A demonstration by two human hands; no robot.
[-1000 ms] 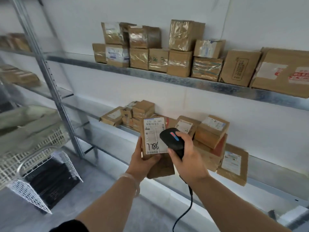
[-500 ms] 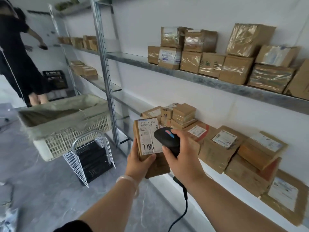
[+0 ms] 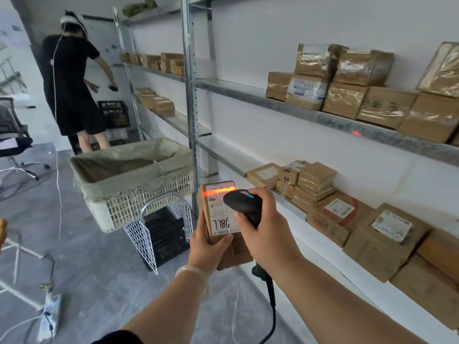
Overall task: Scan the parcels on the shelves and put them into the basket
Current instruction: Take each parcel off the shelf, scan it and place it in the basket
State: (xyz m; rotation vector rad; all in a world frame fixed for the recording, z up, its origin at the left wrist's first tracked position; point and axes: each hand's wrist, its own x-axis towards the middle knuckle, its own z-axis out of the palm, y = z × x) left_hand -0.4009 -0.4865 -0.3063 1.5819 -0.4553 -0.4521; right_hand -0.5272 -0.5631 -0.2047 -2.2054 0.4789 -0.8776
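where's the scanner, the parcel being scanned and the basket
scanner [image 3: 238, 203]: head view, on its black head
parcel [image 3: 219, 223]: head view, on its white label by the handwritten 7786
basket [image 3: 129, 209]: head view, on its white lattice front wall

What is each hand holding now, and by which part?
The left hand grips the labelled parcel at its lower part, thumb across the front. The right hand grips the black scanner by its handle.

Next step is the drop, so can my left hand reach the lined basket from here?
Probably yes: the left hand grips the parcel, and the open-topped basket stands just left of it, nothing between.
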